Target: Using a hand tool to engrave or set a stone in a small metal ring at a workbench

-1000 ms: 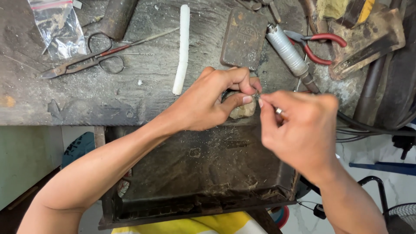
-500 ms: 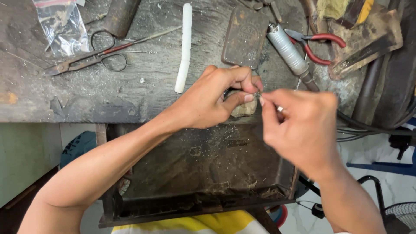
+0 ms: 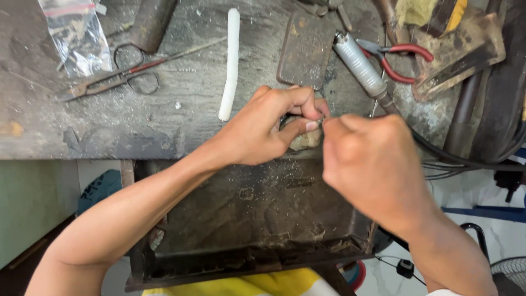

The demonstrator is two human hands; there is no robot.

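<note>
- Workbench [image 3: 164, 126]: grey, scarred wood top, dusted with filings, fills the upper half of the view.
- Dark metal tray [image 3: 246, 219]: open drawer below the bench edge, under both forearms, gritty inside.
- Left hand [image 3: 263, 131]: over the bench edge, fingers curled tight, thumb and forefinger pinched shut on a small workpiece [image 3: 320, 118]; too small to tell its kind.
- Right hand [image 3: 372, 164]: closed in a loose fist, fingertips meeting the left hand's pinch at the workpiece; whether it grips a tool there I cannot tell.
- Small wooden block [image 3: 307, 140]: just under the pinch, at the bench edge, partly hidden by the left thumb.
- Silver rotary handpiece [image 3: 359, 63]: lies tilted behind the right hand, its cable running off right.
- Red-handled pliers [image 3: 397, 57]: just beside the handpiece.
- White stick [image 3: 230, 63]: lies near the left hand, apart from it.
- Scissors [image 3: 115, 79]: far left, beside a clear plastic bag [image 3: 76, 33].
</note>
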